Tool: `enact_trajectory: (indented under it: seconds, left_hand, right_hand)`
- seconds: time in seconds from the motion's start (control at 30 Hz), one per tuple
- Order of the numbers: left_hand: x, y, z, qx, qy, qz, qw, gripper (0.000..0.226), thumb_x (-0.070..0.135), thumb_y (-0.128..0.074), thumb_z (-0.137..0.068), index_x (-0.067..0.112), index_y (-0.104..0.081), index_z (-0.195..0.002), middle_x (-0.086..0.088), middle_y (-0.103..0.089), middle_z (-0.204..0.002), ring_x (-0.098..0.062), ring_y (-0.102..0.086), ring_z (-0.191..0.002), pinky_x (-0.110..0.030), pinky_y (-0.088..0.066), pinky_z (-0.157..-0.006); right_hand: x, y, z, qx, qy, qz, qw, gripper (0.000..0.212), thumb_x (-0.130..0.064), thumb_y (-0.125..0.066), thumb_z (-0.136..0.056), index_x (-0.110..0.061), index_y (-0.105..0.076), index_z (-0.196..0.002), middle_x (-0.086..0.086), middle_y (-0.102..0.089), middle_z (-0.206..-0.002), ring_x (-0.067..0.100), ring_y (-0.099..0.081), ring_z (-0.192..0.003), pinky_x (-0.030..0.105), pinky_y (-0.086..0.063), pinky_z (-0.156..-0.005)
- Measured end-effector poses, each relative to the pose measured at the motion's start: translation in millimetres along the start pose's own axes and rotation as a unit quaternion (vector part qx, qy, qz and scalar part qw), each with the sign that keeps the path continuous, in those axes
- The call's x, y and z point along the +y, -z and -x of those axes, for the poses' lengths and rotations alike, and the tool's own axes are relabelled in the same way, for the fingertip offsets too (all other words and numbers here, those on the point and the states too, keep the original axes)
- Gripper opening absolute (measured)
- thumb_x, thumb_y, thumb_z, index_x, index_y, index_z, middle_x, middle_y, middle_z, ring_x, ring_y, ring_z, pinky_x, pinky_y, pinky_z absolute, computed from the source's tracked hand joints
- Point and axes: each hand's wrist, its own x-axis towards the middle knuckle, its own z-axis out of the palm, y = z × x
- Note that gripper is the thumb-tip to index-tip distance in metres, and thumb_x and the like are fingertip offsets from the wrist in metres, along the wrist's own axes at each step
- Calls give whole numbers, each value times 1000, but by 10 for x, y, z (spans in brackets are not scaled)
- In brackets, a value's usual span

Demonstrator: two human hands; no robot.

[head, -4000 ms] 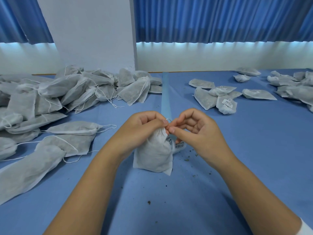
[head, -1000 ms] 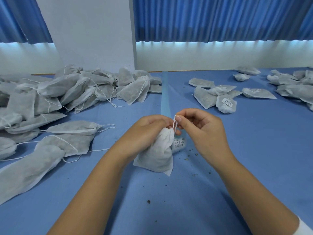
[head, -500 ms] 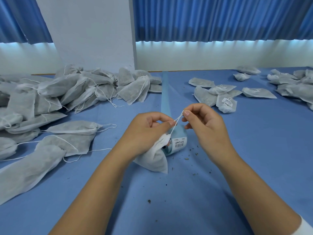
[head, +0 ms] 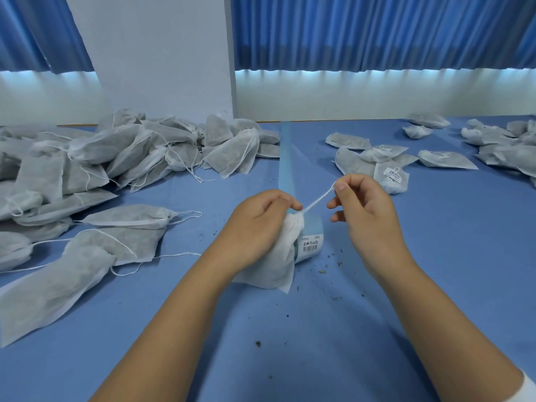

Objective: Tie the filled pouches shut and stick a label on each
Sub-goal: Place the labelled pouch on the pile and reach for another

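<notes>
A filled white fabric pouch [head: 269,265] lies on the blue table in front of me, its neck bunched together. My left hand [head: 255,224] grips that bunched neck. A white drawstring [head: 319,198] runs taut from the neck up and to the right. My right hand [head: 362,207] pinches the string's far end between thumb and forefinger. Behind the pouch lies a roll of labels [head: 310,242], a barcode label showing on it, with its blue backing strip [head: 285,158] stretching away across the table.
A large heap of untied pouches [head: 121,158] with loose strings covers the left side. Several tied, labelled pouches [head: 388,169] lie at the right, more pouches [head: 504,140] at the far right. Dark crumbs [head: 327,265] dot the blue table [head: 452,256].
My right hand has pulled the drawstring out further up and to the right, drawing it taut. The pouch has tipped down and its neck has cinched tighter under my left hand.
</notes>
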Motion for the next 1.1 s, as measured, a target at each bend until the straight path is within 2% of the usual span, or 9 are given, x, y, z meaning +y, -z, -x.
enact_trajectory:
  seconds: [0.07, 0.17, 0.33, 0.5, 0.63, 0.8, 0.87, 0.97, 1.1]
  left_hand:
    - [-2, 69, -11, -8, 29, 38, 999, 35, 16, -46, -93, 34, -70, -77, 27, -62, -66, 12, -55, -59, -3, -36, -51]
    - [-43, 119, -37, -4, 28, 29, 999, 26, 16, -52, -91, 33, -70, -82, 22, -66, -74, 8, -57, -65, -3, -39, -56]
    - [-141, 141, -115, 134, 51, 49, 988, 7, 28, -66, -91, 25, -69, -87, 12, -68, -79, -1, -58, -69, -16, -42, -61]
    - [-128, 181, -117, 200, 47, -4, 979, 39, 43, -63, -92, 21, -51, -62, 21, -45, -41, 2, -43, -43, -12, -32, -44]
    - [-76, 137, -96, 212, 50, 9, 976, 45, 45, -53, -95, 21, -39, -59, 14, -36, -49, -5, -33, -44, -17, -27, -43]
    - [53, 146, -51, 143, 142, 171, 965, 30, 37, -47, -95, 17, -64, -81, -4, -71, -88, -22, -69, -89, -41, -54, -86]
    - [110, 162, -19, 92, 139, 230, 959, 33, 37, -51, -85, 13, -71, -98, -11, -75, -103, -30, -69, -107, -52, -52, -98]
    - [128, 209, 9, -2, 134, 275, 952, 57, 35, -59, -72, 3, -66, -118, -19, -71, -117, -33, -67, -111, -49, -52, -100]
    - [111, 196, 51, -58, 74, 217, 972, 34, 21, -78, -76, 5, -71, -106, -11, -77, -102, -22, -74, -95, -34, -60, -85]
  right_hand:
    - [-10, 21, -9, 10, 6, -17, 1000, 13, -15, -51, -100, -21, -58, -90, -20, -61, -67, 3, -59, -68, 20, -50, -63]
    - [-58, 23, 10, 5, 35, -47, 998, 13, -16, -51, -100, -20, -58, -90, -17, -62, -71, 6, -58, -69, 23, -50, -66]
    - [-114, -64, 149, -64, 113, -20, 991, 12, -12, -55, -94, -22, -60, -90, -14, -60, -82, 7, -59, -77, 21, -50, -67]
    - [-94, -168, 262, -122, 223, 110, 961, 15, -11, -61, -90, -26, -63, -89, -13, -56, -95, 4, -57, -89, 14, -45, -74]
    - [-6, -210, 300, -156, 254, 172, 939, 13, -24, -58, -93, -17, -69, -93, -7, -51, -97, 10, -55, -92, 24, -47, -77]
    - [16, -206, 277, -151, 252, 204, 934, 18, -29, -56, -92, -19, -70, -93, -13, -45, -98, 16, -53, -93, 30, -47, -82]
    - [16, -191, 259, -141, 245, 209, 936, 17, -29, -57, -92, -19, -70, -93, -13, -45, -97, 15, -52, -95, 29, -46, -83]
    - [28, -171, 226, -141, 224, 209, 941, 13, -23, -59, -91, -16, -70, -93, -10, -47, -99, 19, -53, -96, 35, -48, -84]
    - [30, -153, 202, -151, 203, 204, 946, 15, -20, -58, -90, -13, -69, -97, -8, -50, -101, 20, -54, -99, 35, -48, -83]
